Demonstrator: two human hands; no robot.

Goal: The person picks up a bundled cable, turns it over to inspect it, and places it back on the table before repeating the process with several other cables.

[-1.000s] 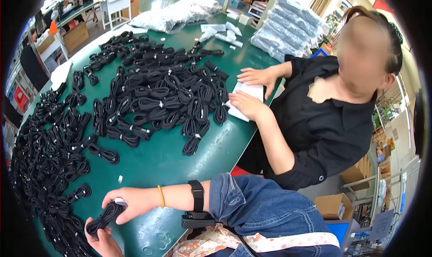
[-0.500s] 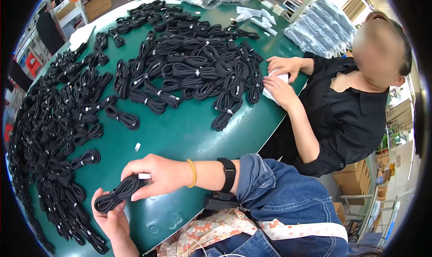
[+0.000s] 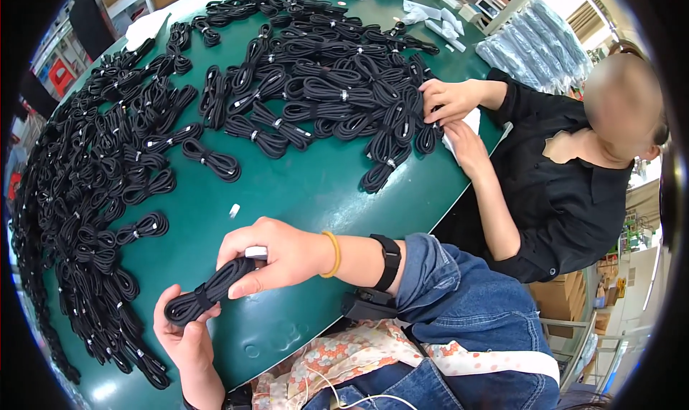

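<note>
Both my hands hold one coiled black cable (image 3: 208, 294), bound at its middle with a dark band, above the green table. My left hand (image 3: 188, 342) pinches its lower left end between thumb and fingers. The upper right end is gripped by my right hand (image 3: 276, 256), which wears a yellow wristband. A small white connector piece (image 3: 256, 252) sticks out between the right hand's fingers. Beyond my hands, a small white scrap (image 3: 234, 210) lies on the table, and a single coiled cable (image 3: 211, 159) rests farther back.
Heaps of coiled black cables (image 3: 344, 94) cover the table's far side and left. At the right, a co-worker's hand (image 3: 448, 103) touches the heap's edge; their other rests by a white cloth (image 3: 463, 134). Plastic-wrapped stacks (image 3: 535, 48) and white scraps (image 3: 438, 21) are at the back right.
The view has shifted a little. My hands still grip the same cable. The co-worker's upper hand has moved from the white cloth onto a cable at the heap's edge.
</note>
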